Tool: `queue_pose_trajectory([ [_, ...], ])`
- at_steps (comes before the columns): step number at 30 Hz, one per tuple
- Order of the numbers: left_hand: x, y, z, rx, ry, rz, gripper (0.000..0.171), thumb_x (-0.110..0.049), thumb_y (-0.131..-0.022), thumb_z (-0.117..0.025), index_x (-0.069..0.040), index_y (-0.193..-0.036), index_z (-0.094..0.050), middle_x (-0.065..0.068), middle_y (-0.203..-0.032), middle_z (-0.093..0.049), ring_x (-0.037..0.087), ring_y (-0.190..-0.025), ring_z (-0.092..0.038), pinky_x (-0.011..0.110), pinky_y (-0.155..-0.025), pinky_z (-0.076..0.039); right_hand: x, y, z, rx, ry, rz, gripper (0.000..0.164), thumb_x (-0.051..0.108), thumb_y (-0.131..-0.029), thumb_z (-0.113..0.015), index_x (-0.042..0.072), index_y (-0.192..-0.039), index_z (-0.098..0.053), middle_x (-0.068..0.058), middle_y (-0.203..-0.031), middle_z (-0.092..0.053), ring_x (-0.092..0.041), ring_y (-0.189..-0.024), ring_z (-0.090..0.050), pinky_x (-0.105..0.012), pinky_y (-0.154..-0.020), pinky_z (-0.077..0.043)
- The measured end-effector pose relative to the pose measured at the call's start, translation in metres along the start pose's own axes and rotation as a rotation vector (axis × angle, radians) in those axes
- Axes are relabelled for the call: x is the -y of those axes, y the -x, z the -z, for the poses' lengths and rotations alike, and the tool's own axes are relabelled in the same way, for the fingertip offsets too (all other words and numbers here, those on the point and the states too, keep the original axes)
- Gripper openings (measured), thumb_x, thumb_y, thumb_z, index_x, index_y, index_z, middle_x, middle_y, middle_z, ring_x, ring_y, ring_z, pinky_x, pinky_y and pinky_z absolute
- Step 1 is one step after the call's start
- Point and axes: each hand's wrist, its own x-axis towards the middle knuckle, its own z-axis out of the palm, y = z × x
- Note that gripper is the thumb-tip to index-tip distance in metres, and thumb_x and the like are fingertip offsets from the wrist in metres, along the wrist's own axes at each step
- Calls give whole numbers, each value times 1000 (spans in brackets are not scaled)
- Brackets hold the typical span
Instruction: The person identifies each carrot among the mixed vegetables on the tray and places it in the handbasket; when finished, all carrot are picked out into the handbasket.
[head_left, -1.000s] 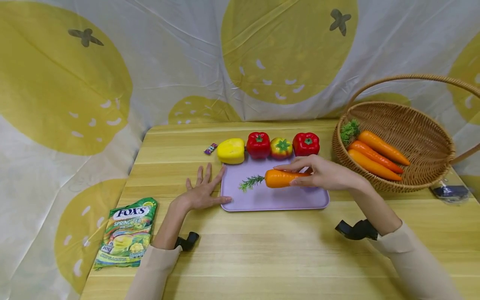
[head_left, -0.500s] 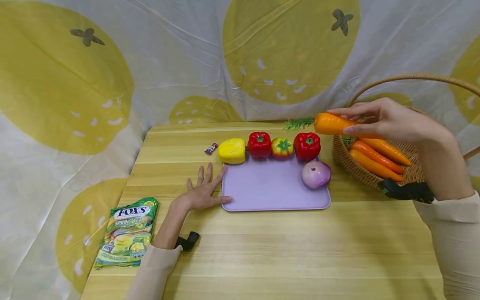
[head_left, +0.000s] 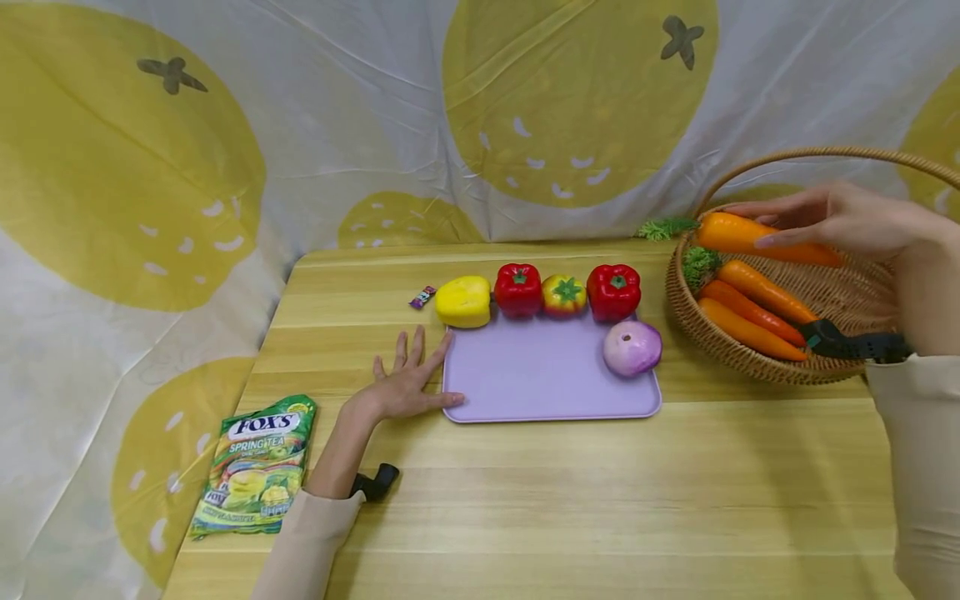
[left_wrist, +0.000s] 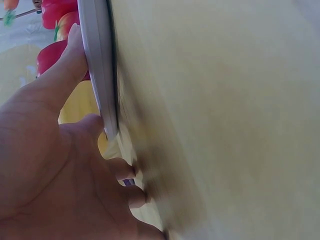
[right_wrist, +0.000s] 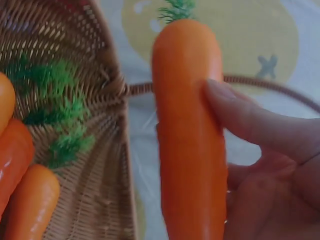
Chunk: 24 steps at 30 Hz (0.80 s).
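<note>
An orange carrot (head_left: 738, 234) with a green leafy top is pinched between the thumb and fingers of my right hand (head_left: 847, 218), above the wicker basket (head_left: 678, 321). In the right wrist view the carrot (right_wrist: 187, 125) fills the middle, with my thumb along its side. Several other carrots (head_left: 750, 329) lie inside the basket. My left hand (head_left: 405, 385) is spread at the left edge of the lilac tray (head_left: 536, 375), thumb and forefinger touching its rim. On the tray's right side sits a purple onion (head_left: 632, 348).
Along the tray's back edge stand a yellow bell pepper (head_left: 462, 302), two red bell peppers (head_left: 517, 290) and a red-yellow tomato-like fruit (head_left: 563, 296). A small wrapped candy (head_left: 422, 297) lies to their left. A green Fox's candy bag (head_left: 255, 467) rests at the table's left edge. The basket's handle arches over it.
My right hand has lifted the carrot off the tray and carried it right and back, over the basket, uncovering the onion. My left hand has stayed at the tray.
</note>
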Motion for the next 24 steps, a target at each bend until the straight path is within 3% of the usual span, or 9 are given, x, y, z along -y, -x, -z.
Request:
queue_pose_trajectory([
  [6, 3, -4, -1, -4, -9, 5, 106, -82, -88, -55, -43, -165, 7, 12, -170, 30, 41, -154, 34, 83, -112, 16, -33, -5, -1, 81, -68, -51, 50, 27, -106, -60, 24, -156, -49, 40, -142, -45, 17, -129, -42, -15, -92, -49],
  [8, 4, -6, -2, 2, -13, 9, 105, -78, -89, -57, -43, -165, 8, 12, -169, 30, 40, -154, 35, 83, -112, 16, -41, -9, -2, 125, -104, -68, 52, 26, -107, -58, 21, -158, -45, 44, -137, -42, -1, -147, -38, -14, -92, -49],
  [10, 3, -6, -3, 8, -15, 15, 104, -75, -91, -58, -43, -164, 8, 11, -169, 31, 39, -154, 36, 82, -113, 16, -50, -10, -3, 164, -142, -76, 49, 25, -108, -56, 34, -155, -48, 48, -131, -44, -7, -120, -62, -13, -73, -51],
  [12, 1, -5, -3, 11, -13, 17, 102, -72, -92, -59, -43, -164, 8, 11, -169, 31, 39, -153, 36, 82, -113, 16, -56, -12, -3, 173, -88, -91, 48, 29, -108, -57, 47, -151, -46, 50, -123, -41, -35, -126, -58, -19, -75, -52],
  [14, -1, -4, -3, 11, -11, 16, 102, -72, -93, -58, -43, -164, 8, 11, -169, 32, 39, -153, 36, 82, -113, 16, -62, -12, -3, 183, -96, -104, 45, 28, -107, -57, 55, -143, -50, 50, -121, -43, -51, -88, -55, -32, -60, -52],
  [17, -2, -3, -2, 9, -6, 14, 102, -71, -93, -59, -42, -165, 8, 10, -169, 33, 39, -153, 36, 82, -113, 16, -70, -14, -4, 205, -111, -134, 44, 28, -107, -58, 58, -139, -50, 42, -130, -45, -55, -128, -47, -22, -73, -51],
  [20, -1, -3, -3, 8, -8, 12, 102, -71, -93, -60, -42, -165, 7, 10, -168, 33, 39, -153, 36, 82, -113, 16, -76, -15, -7, 210, -211, -171, 44, 26, -106, -60, 61, -131, -54, 40, -128, -50, -45, -127, -55, -19, -70, -50],
  [22, 0, -3, -3, 8, -7, 12, 103, -70, -93, -60, -42, -165, 8, 10, -168, 33, 38, -153, 36, 82, -113, 16, -80, -15, -8, 220, -282, -170, 45, 22, -106, -59, 63, -126, -58, 45, -117, -53, -38, -91, -63, -25, -61, -50],
  [24, 0, -3, -3, 8, -6, 11, 103, -70, -93, -60, -42, -165, 8, 10, -168, 33, 38, -153, 36, 82, -113, 16, -84, -14, -9, 233, -332, -168, 48, 20, -107, -56, 65, -120, -61, 45, -112, -56, -34, -60, -40, -34, -51, -46],
])
